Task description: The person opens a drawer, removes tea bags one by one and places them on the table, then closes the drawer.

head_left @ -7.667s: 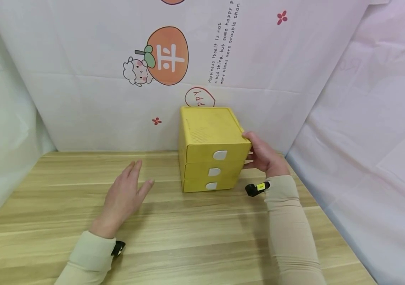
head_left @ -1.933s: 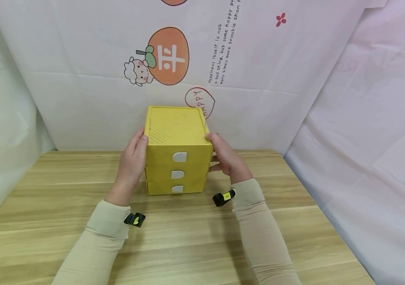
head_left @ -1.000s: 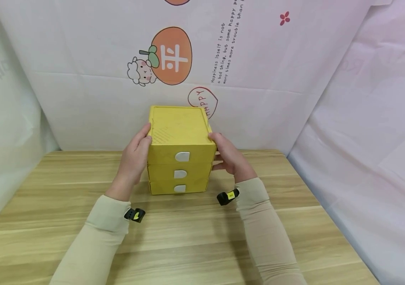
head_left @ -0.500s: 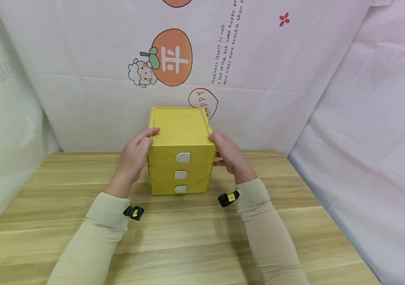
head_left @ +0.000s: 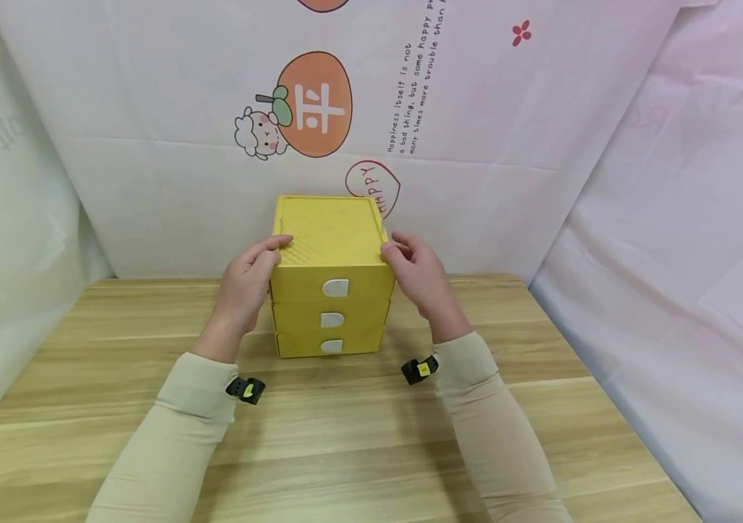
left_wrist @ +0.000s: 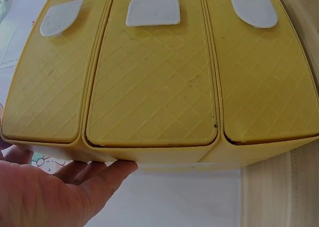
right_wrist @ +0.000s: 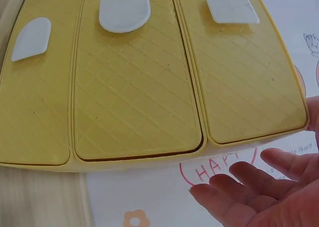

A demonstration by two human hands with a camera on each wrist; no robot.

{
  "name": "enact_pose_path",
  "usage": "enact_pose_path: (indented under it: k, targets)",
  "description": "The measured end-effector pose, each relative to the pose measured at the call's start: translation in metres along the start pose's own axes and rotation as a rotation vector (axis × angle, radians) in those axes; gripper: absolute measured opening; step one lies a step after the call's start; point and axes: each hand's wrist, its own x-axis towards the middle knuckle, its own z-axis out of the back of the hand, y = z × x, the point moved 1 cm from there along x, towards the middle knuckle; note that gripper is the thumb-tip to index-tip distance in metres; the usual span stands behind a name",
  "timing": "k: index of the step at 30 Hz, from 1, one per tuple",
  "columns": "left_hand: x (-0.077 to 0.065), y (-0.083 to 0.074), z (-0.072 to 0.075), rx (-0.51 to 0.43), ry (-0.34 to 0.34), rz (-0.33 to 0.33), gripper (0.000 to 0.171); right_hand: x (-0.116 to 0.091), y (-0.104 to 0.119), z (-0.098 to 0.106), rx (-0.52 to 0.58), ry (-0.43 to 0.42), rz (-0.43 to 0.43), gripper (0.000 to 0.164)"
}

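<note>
A yellow three-drawer cabinet [head_left: 328,229] stands at the back of the wooden table, its drawers pushed in and a white tab handle [head_left: 335,288] on each. My left hand [head_left: 243,287] holds its upper left edge, index finger over the top and thumb at the front corner. In the left wrist view the other fingers of that hand [left_wrist: 55,192] lie along the side wall. At the upper right edge, the thumb of my right hand [head_left: 423,280] touches the corner. The right wrist view shows that hand's fingers [right_wrist: 219,204] loosely spread, apart from the side wall.
Behind the cabinet hangs a white printed cloth [head_left: 469,203]; more white cloth [head_left: 672,290] closes off the right and left sides. The wooden tabletop [head_left: 332,450] reaches toward me between my forearms. A black wrist camera [head_left: 418,370] sits below my right hand.
The cabinet has moved left from its first place, and my left hand has come onto it. Lately my left index has slid onto the top, and my right fingers have lifted off the side.
</note>
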Motion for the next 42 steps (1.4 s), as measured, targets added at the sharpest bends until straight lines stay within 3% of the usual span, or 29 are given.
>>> enact_pose_path:
  k: [7, 17, 24, 36, 42]
  targets:
    - [-0.001, 0.000, 0.001, -0.019, 0.013, 0.017, 0.046, -0.014, 0.011, -0.005, -0.136, -0.083, 0.123, 0.064]
    - [0.000, 0.001, 0.001, -0.016, 0.008, 0.011, 0.046, -0.032, 0.027, -0.018, -0.432, -0.276, 0.511, 0.053]
    - [0.000, 0.002, 0.000, -0.008, 0.009, 0.005, 0.046, -0.044, 0.030, -0.031, -0.514, -0.379, 0.708, 0.051]
    - [0.000, 0.000, 0.000, -0.007, 0.002, 0.016, 0.046, -0.054, 0.026, -0.054, -0.569, -0.407, 0.979, 0.050]
    - [0.000, 0.000, 0.000, -0.006, -0.007, 0.018, 0.046, -0.055, 0.022, -0.064, -0.607, -0.376, 1.017, 0.052]
